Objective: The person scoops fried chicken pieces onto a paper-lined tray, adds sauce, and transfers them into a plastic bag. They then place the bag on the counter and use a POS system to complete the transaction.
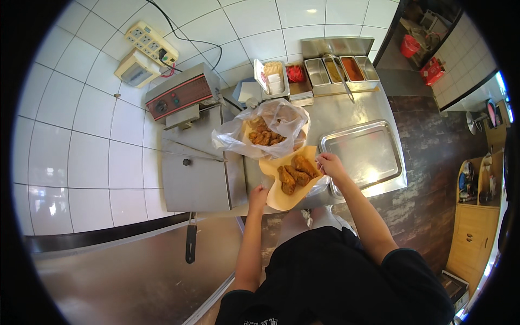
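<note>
My left hand (258,198) pinches the near-left edge of a brown paper sheet or paper bag (280,200), where a bit of clear plastic shows. On the paper lie several fried chicken pieces (293,174), some shaped like drumsticks. At the far-right corner my right hand (331,165) has its fingers closed on clear plastic next to the paper. More of that clear plastic bag (321,187) hangs below the right hand. Just beyond the paper stands an opened translucent plastic bag (289,111), holding more fried chicken (265,136) on brown paper.
A steel tray (361,152) lies to the right on the steel counter (325,109). Seasoning pans (352,69) with a long-handled spoon (347,87) stand behind it. Left are a lidded fryer (195,183), tongs (195,152) and a hanging basket handle (191,243).
</note>
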A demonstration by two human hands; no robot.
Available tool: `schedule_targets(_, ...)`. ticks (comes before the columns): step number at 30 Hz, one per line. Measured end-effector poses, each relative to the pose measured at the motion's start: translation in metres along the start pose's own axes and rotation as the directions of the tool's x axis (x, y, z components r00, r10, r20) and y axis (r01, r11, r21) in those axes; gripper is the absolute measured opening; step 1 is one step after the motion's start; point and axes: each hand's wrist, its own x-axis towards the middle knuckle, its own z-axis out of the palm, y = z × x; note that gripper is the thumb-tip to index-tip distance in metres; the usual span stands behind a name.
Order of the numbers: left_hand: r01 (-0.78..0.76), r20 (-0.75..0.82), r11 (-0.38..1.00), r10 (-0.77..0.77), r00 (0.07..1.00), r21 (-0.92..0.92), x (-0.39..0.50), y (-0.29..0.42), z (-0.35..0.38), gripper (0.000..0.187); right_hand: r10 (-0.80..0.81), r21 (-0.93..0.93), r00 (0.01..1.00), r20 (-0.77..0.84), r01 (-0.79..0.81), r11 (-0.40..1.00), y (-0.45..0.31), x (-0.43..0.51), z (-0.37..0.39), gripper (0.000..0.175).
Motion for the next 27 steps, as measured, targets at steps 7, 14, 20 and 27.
schedule_targets(7, -0.028, 0.040, 0.988, 0.022, 0.999, 0.152, 0.015, 0.039, 0.017, 0.020, -0.376, -0.576, 0.919, 0.115, 0.370, 0.729, -0.007, -0.020, 0.016, 0.016)
schedule_targets(14, 0.071, 0.001, 0.980, -0.072, 0.997, -0.186, 0.019, 0.013, -0.015, 0.021, -0.313, -0.591, 0.925, -0.215, 0.132, 0.796, 0.014, -0.002, -0.016, 0.018)
schedule_targets(20, 0.085, 0.097, 0.935, -0.054, 0.994, -0.343, 0.068, -0.009, -0.009, 0.019, -0.285, -0.431, 0.930, -0.233, 0.164, 0.888, 0.027, 0.014, -0.004, 0.019)
schedule_targets(27, 0.467, 0.320, 0.801, -0.361, 0.876, -0.376, 0.108, 0.026, 0.016, 0.020, 0.134, 0.047, 0.940, -0.313, -0.126, 0.991, 0.029, 0.042, 0.011, 0.021)
